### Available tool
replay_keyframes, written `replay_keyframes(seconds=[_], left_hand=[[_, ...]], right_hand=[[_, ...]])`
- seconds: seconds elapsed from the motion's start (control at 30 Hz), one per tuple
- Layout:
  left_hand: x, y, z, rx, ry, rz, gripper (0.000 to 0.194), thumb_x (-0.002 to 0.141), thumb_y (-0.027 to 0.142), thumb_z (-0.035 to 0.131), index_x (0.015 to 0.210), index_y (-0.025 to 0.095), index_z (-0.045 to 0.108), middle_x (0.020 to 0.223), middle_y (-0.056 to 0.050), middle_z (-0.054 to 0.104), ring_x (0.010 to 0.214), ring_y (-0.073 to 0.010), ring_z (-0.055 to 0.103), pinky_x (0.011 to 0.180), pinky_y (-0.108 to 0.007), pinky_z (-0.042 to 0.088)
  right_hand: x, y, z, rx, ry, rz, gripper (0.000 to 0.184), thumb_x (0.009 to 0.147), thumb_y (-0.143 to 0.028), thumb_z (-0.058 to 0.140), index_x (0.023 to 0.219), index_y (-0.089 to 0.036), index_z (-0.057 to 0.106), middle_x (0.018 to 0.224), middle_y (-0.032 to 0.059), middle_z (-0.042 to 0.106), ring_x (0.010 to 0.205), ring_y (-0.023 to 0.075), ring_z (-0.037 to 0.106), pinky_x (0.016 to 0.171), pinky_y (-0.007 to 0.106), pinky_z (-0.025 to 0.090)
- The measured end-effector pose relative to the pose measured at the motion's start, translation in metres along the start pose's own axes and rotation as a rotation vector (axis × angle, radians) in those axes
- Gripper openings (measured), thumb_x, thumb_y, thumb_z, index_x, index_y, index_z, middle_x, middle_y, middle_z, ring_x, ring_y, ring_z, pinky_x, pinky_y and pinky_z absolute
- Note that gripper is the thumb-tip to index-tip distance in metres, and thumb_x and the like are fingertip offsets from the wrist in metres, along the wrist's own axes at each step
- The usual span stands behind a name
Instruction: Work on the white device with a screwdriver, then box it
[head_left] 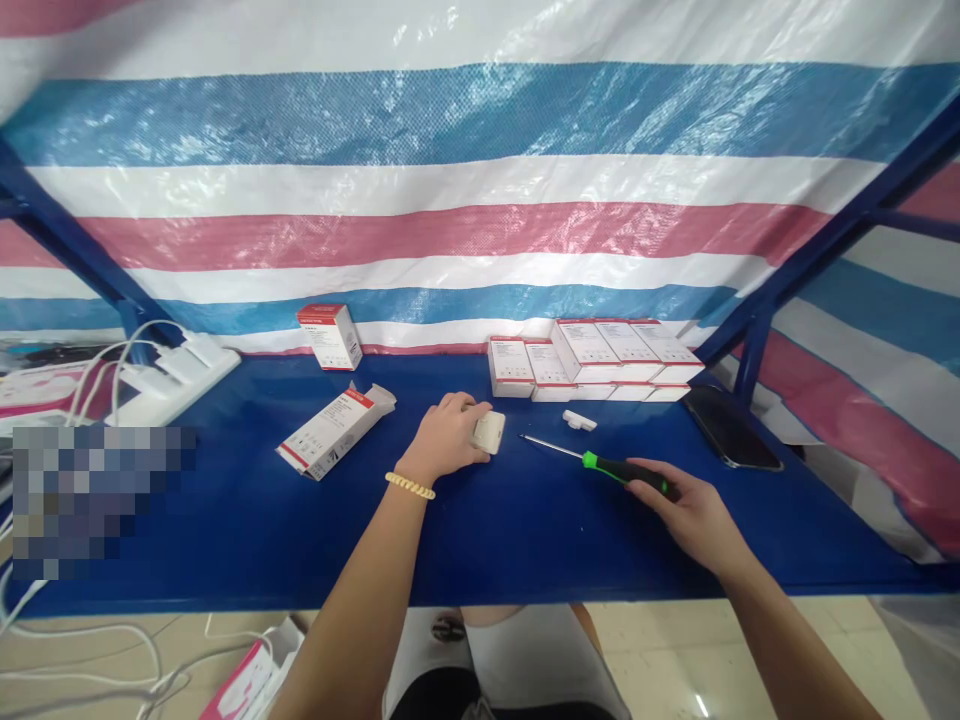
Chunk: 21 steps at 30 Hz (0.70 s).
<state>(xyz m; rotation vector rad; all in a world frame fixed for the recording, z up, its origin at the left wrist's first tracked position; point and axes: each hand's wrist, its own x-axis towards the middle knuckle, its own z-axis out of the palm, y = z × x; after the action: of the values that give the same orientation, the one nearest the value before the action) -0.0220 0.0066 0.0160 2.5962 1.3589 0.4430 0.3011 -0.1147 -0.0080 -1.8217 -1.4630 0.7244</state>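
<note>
My left hand (448,437) is closed round a small white plastic device (489,432) just above or on the blue table; I cannot tell which. Between the fingers and thumb of my right hand (688,505) is the black and green handle of a screwdriver (619,468), its shaft pointing left towards the device. A small white plastic piece (579,421) lies on the table beyond the screwdriver's shaft. To the left of my left hand, a white and red box (335,432) lies on its side with its end flaps open.
Several white and red boxes (589,350) are stacked at the back right, and one box (330,337) stands at the back left. A phone (731,428) lies at the right. A power strip (176,375) with cables sits at the left. Blue frame bars (757,310) rise at both sides.
</note>
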Motion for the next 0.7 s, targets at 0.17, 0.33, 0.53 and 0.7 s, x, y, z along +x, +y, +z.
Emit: replay_keyframes(seconds=[0.17,0.33,0.53,0.7], left_hand=[[-0.006,0.01,-0.009,0.025,-0.094,0.054,0.065,0.062,0.035,0.082,0.121,0.02,0.058,0.12,-0.008,0.062,0.114,-0.0271,0.054,0.091,-0.041,0.047],[-0.018,0.023,-0.021,0.057,-0.021,0.202,0.054,0.065,0.03,0.079,0.117,0.022,0.063,0.127,-0.011,0.055,0.12,-0.0302,0.048,0.096,-0.046,0.046],[-0.023,0.042,-0.031,0.072,0.072,0.467,0.042,0.075,0.021,0.068,0.116,0.022,0.063,0.122,-0.012,0.053,0.12,-0.0292,0.047,0.098,-0.042,0.047],[-0.027,-0.004,-0.05,0.128,0.339,0.27,0.075,0.07,0.046,0.074,0.135,0.018,0.051,0.144,-0.018,0.041,0.135,-0.0361,0.037,0.113,-0.052,0.032]], right_hand=[[0.014,0.014,0.016,-0.331,0.042,-0.307,0.04,0.081,-0.051,0.062,0.105,-0.021,0.07,0.104,0.0122,0.071,0.1,0.0308,0.065,0.085,0.047,0.053],[0.027,-0.024,0.035,-0.361,0.155,-0.465,0.041,0.078,-0.045,0.064,0.107,-0.018,0.066,0.113,0.0151,0.069,0.116,0.0362,0.057,0.098,0.057,0.043],[0.034,-0.115,0.074,0.213,-0.58,-0.318,0.056,0.083,-0.042,0.061,0.135,-0.025,0.049,0.117,0.0077,0.068,0.1,0.0236,0.065,0.081,0.038,0.053],[0.045,-0.121,0.093,0.562,-0.537,-0.021,0.042,0.07,-0.038,0.072,0.107,-0.018,0.065,0.098,0.0061,0.072,0.088,0.0238,0.067,0.074,0.037,0.052]])
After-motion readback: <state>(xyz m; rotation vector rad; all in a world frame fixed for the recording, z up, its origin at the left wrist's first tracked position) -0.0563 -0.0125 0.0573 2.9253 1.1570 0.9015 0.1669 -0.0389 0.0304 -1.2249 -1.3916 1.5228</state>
